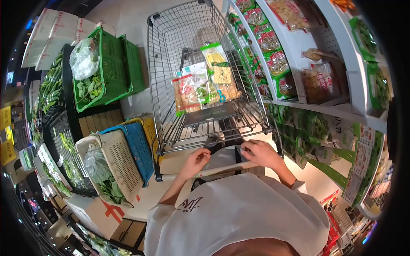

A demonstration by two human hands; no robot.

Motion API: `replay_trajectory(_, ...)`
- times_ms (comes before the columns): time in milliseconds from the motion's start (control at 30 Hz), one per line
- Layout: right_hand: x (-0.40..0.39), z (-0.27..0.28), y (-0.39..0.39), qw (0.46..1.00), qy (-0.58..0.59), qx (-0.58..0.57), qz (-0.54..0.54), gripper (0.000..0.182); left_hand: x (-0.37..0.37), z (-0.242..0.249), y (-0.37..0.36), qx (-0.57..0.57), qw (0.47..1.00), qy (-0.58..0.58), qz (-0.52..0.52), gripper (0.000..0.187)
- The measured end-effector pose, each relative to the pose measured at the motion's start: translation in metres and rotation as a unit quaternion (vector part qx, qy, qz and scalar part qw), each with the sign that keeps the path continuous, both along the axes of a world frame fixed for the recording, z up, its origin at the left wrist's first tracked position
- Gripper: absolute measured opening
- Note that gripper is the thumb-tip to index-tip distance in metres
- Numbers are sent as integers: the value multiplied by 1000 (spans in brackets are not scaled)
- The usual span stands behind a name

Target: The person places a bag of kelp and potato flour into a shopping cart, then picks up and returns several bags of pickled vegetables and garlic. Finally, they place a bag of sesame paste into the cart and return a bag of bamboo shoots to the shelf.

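My left hand [196, 162] is just past the handlebar [228, 169] of a wire shopping cart [164, 81], its fingers loosely curled with a gap between them and nothing in them. On the right, my right hand [260, 153] hangs over the same bar, wrist near it, fingers bent and slightly apart around no object. Inside the cart lie several food packs: a red-and-clear bag [185, 91], a white-and-green pack [197, 74] and a green-topped pack of yellow strips [215, 55]. A dark flat panel [210, 115] sits nearer to me in the basket.
Left of the cart stand green crates [113, 72], a white basket [121, 160] of bagged greens and a blue basket [139, 147]. Shelves [290, 104] with packaged goods run close along the right side. A white carton [92, 213] sits lower left.
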State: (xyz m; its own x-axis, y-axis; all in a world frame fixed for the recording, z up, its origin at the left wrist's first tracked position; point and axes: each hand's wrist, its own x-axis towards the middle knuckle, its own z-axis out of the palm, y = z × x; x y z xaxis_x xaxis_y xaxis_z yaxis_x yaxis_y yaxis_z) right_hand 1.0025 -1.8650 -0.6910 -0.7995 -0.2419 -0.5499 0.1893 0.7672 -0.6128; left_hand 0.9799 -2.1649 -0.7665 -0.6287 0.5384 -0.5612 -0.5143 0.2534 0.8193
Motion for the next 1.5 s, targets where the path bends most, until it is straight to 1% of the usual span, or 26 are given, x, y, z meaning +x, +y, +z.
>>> replay_trajectory(33, -18, 2, 1, 999, 26, -9, 28, 25, -6, 0, 2, -25, 999, 32, -27, 19)
replay_trajectory(67, -35, 7, 0, 999, 15, -21, 27, 24, -7, -6, 2, -39, 997, 45, -39, 19)
replay_trajectory(167, -86, 10, 4, 997, 7, -71, -13, 23, -17, -6, 11, -40, 994, 83, -56, 19)
replay_trajectory(200, -96, 4, 8, 998, 37, -56, -13, 23, -25, 1, 15, -64, 989, 106, -84, 18)
replay_trajectory(267, -113, -8, 12, 996, 82, -11, -11, 22, -33, 1, 17, -72, 985, 134, -82, 16)
replay_trajectory(367, -129, -36, 18, 999, 35, 26, -8, 25, -42, 3, 19, -86, 979, 173, -60, 13)
replay_trajectory(500, -133, -69, 19, 992, 26, 75, 100, 29, -76, 18, 23, -76, 968, 233, -59, 9)
replay_trajectory(533, -141, -67, 15, 991, -23, 82, 101, 30, -86, 21, 23, -58, 963, 259, -57, 8)
replay_trajectory(633, -176, -81, 6, 995, -12, 74, 71, 31, -141, 23, 36, -9, 941, 337, -32, 9)
replay_trajectory(667, -201, -79, 3, 993, -101, 56, 38, 31, -159, 18, 41, -5, 943, 333, -14, 9)
replay_trajectory(700, -205, -117, 6, 1000, -13, -12, -19, 28, -178, 11, 49, -1, 944, 329, 3, 9)
replay_trajectory(733, -220, -143, 7, 996, -27, -69, -56, 24, -202, 9, 59, -20, 952, 305, -14, 10)
replay_trajectory(767, -229, -177, 7, 981, -22, -150, -124, 20, -227, 2, 70, -39, 959, 280, -31, 13)
replay_trajectory(800, -236, -221, 8, 962, -17, -191, -192, 18, -246, -22, 82, -37, 971, 234, -24, 16)
replay_trajectory(833, -247, -249, 9, 940, -75, -189, -274, 20, -262, -57, 94, -34, 982, 186, -16, 19)
replay_trajectory(900, -271, -248, 0, 829, -181, -175, -499, 33, -287, -145, 115, -91, 987, 132, -31, 22)
replay_trajectory(967, -282, -304, 16, 880, -124, -31, -457, 44, -304, -186, 139, -226, 953, 166, -116, 32)
replay_trajectory(1000, -290, -316, 20, 896, -94, 40, -432, 50, -314, -203, 149, -241, 944, 159, -162, 41)
replay_trajectory(1100, -305, -344, 44, 906, -71, 186, -374, 63, -327, -248, 183, -259, 937, 168, -162, 46)
replay_trajectory(1133, -309, -352, 56, 913, -94, 185, -351, 75, -336, -257, 193, -248, 945, 111, -179, 55)
replay_trajectory(1233, -312, -378, 64, 879, -92, 171, -436, 69, -338, -295, 218, -238, 958, 123, -105, 64)
replay_trajectory(1267, -312, -383, 66, 873, -114, 154, -448, 72, -340, -306, 223, -244, 959, 86, -117, 74)
replay_trajectory(1367, -307, -407, 71, 864, -149, 108, -468, 71, -338, -300, 235, -252, 960, 2, -125, 79)
replay_trajectory(1400, -306, -408, 71, 849, -147, 81, -501, 68, -340, -300, 236, -258, 957, -12, -133, 84)
replay_trajectory(1467, -303, -407, 71, 814, -137, 28, -563, 64, -340, -313, 230, -226, 972, -19, -65, 83)
replay_trajectory(1500, -300, -410, 74, 820, -133, 38, -556, 62, -338, -324, 227, -208, 977, -23, -30, 83)
